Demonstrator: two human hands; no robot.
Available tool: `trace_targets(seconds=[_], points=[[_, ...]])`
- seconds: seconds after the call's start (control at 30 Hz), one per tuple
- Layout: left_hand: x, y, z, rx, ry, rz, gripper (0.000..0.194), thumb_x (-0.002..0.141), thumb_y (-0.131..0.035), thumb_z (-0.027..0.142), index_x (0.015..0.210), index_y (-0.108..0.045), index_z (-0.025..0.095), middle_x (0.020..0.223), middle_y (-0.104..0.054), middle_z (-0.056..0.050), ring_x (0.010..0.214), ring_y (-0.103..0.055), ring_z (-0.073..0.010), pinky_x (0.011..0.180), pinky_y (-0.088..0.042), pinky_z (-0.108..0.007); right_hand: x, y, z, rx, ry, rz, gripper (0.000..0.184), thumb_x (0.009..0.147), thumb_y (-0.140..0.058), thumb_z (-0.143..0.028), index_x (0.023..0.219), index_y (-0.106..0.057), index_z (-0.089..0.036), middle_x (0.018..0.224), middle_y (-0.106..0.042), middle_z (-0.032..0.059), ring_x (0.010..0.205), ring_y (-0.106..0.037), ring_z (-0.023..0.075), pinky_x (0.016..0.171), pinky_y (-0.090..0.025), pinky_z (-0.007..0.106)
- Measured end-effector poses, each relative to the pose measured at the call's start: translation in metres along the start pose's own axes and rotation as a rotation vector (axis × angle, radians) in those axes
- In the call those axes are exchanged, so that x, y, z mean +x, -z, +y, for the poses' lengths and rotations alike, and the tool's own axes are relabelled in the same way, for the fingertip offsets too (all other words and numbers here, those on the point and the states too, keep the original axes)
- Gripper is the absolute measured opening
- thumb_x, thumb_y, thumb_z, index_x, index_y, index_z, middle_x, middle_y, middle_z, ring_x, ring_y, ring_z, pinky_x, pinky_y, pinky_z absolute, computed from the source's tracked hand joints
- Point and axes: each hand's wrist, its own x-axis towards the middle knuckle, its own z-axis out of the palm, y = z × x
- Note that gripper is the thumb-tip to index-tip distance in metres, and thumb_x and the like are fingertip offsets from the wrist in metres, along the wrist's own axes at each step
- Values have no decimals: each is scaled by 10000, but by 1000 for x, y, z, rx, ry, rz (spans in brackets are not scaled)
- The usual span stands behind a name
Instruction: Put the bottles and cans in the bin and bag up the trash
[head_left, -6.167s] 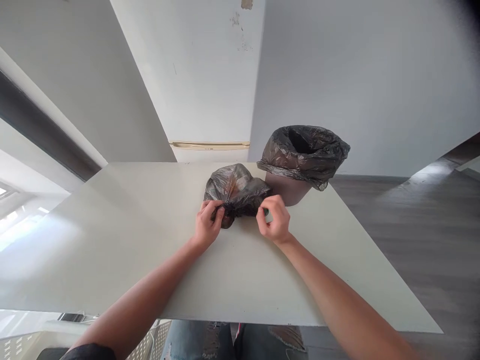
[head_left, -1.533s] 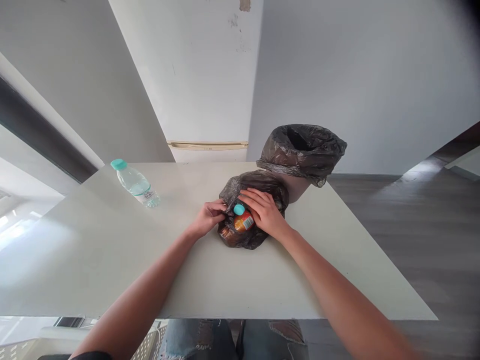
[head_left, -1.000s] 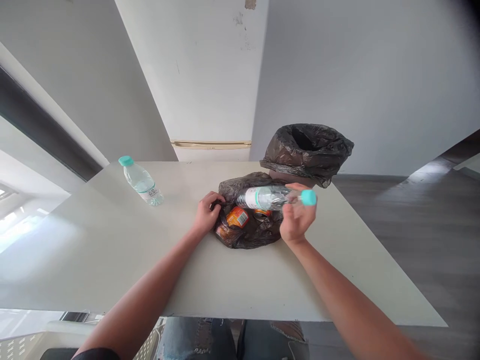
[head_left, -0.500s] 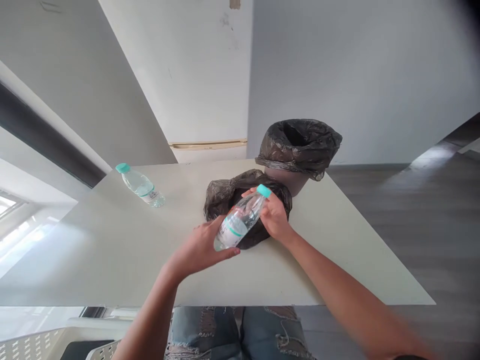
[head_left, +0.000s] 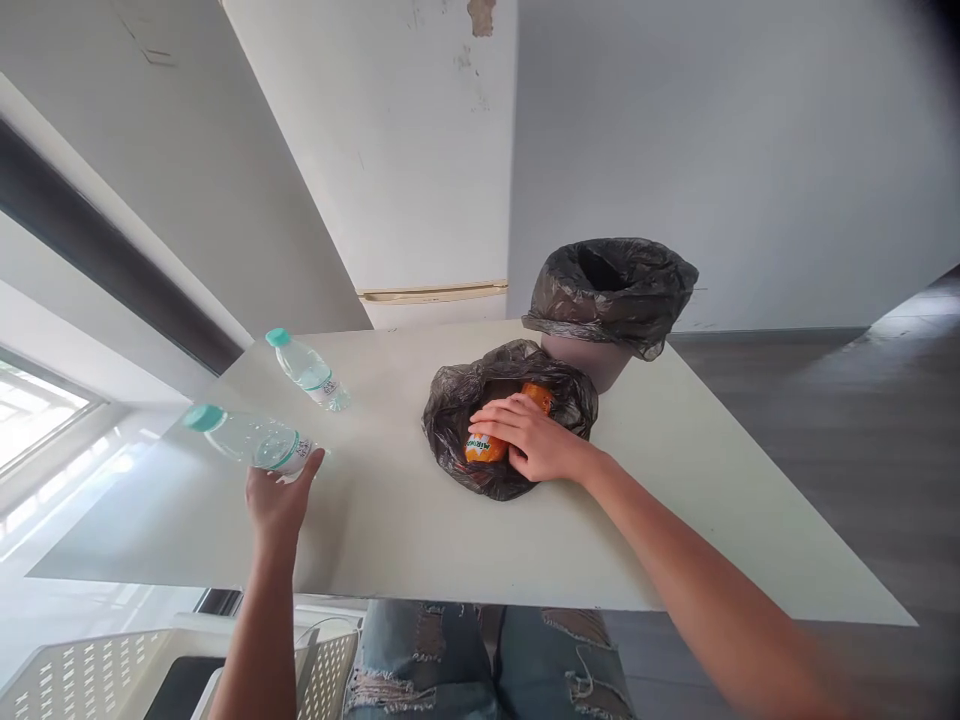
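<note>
My left hand (head_left: 279,497) is wrapped round the lower part of a clear plastic water bottle (head_left: 251,436) with a teal cap, standing near the table's left side. Behind it stands a second water bottle (head_left: 309,369) of the same kind. My right hand (head_left: 536,436) reaches into an open black plastic bag (head_left: 457,400) on the table, its fingers curled over an orange Mirinda bottle (head_left: 486,448) in the bag. Part of the orange bottle is hidden by that hand.
A bin (head_left: 592,358) lined with a black bag (head_left: 637,290) stands behind the open bag, near the table's far edge. The white table (head_left: 390,530) ends in front of my legs. A perforated plastic basket (head_left: 90,665) is below at left. A fridge (head_left: 420,150) rises behind the table.
My left hand has carried the water bottle from above the black bag to the table's left side. My right hand has let go of it and moved down onto the orange bottle.
</note>
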Motion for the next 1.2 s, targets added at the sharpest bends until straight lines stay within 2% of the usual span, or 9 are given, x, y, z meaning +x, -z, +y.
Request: trace_targets(seconds=[0.3,0.4,0.5,0.57,0.63,0.77,0.93,1.03,1.2], points=[[6,2,-1,72,44,11,965,628,-911,555,1404,-478,179,1342,-638,-211,1300,-606,-474,1108,-467,-677,-1,9,-2,142,-228,184,563,864,-765,-329,1401,-606,-276,1245,-668,86,1140,-641,275,1064,-466,467],[-11,4,11,-6,-98,291,1026,716,-866,492,1521,-342,132,1493,-489,-260,1335,-573,-427,1092,-507,-613,-3,11,0,311,-328,360,523,920,-703,-406,1399,-555,-258,1201,-650,83,1034,-655,250,968,-529,411],[-41,5,39,-91,-349,556,539,902,-661,340,1378,-493,153,1402,-559,-184,1225,-625,-336,966,-578,-510,-5,7,7,487,-484,606,426,933,-670,-489,1273,-556,-260,1136,-640,65,913,-649,222,826,-569,364],[-63,0,65,-131,-471,402,235,945,-599,312,1150,-615,199,1159,-667,-92,1069,-674,-295,916,-582,-476,-4,5,12,642,-547,788,404,932,-646,-567,1190,-550,-271,1093,-635,50,894,-652,218,767,-585,352],[-84,-11,95,-247,-510,23,161,994,-584,352,1082,-641,230,995,-701,-38,941,-700,-251,920,-573,-449,-3,3,15,838,-554,854,448,932,-603,-659,1150,-545,-272,1074,-649,55,931,-673,241,750,-604,374],[-108,-48,156,-470,-604,-611,507,846,-828,395,1288,-622,256,1222,-726,-87,1114,-696,-289,970,-561,-421,3,-1,8,1098,-484,690,623,835,-679,-786,1154,-533,-271,1060,-667,59,912,-700,249,705,-617,381],[-106,-86,210,-651,-583,-842,439,826,-856,424,1153,-665,201,1099,-747,-89,1040,-723,-301,928,-579,-421,8,-4,2,984,-407,577,722,770,-696,-857,1172,-527,-281,1129,-661,69,942,-687,233,768,-605,362],[-84,-88,216,-758,-622,-718,487,829,-863,406,1211,-643,199,1163,-728,-87,1068,-710,-262,960,-581,-405,5,1,7,746,-438,606,571,926,-547,-799,1126,-592,-267,1080,-690,70,862,-661,214,777,-573,368],[-19,-83,186,-613,-436,-152,519,811,-873,434,1164,-613,157,1118,-679,-97,1083,-665,-242,916,-599,-411,-8,16,23,-17,-508,413,335,1013,-576,-372,720,-607,-215,686,-603,33,729,-540,207,719,-441,380]])
